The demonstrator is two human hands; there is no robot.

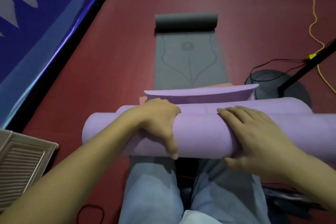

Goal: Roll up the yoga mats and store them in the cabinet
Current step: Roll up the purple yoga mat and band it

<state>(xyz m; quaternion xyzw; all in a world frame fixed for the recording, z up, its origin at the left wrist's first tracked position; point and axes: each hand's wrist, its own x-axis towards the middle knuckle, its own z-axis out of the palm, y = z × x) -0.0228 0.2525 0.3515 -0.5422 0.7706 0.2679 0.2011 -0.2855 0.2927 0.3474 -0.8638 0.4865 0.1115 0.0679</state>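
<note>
A purple yoga mat [201, 132] lies rolled into a thick roll across my knees, with its loose end [200, 94] still flat just beyond. My left hand [158, 120] grips the roll from above, fingers over the far side and thumb down the near side. My right hand [254, 132] lies on the roll to the right, fingers stretched over the top and thumb underneath. Further ahead a grey yoga mat [189, 56] lies on the red floor, its far end curled into a roll [186, 22]. An orange mat edge [143, 99] peeks from under the purple one.
A blue banner [36, 23] runs along the left. A beige louvred cabinet door [21, 163] sits at lower left. At right stand a dark round stand base [272, 82] with a black pole [309, 65], black cables and a yellow cord [314, 14].
</note>
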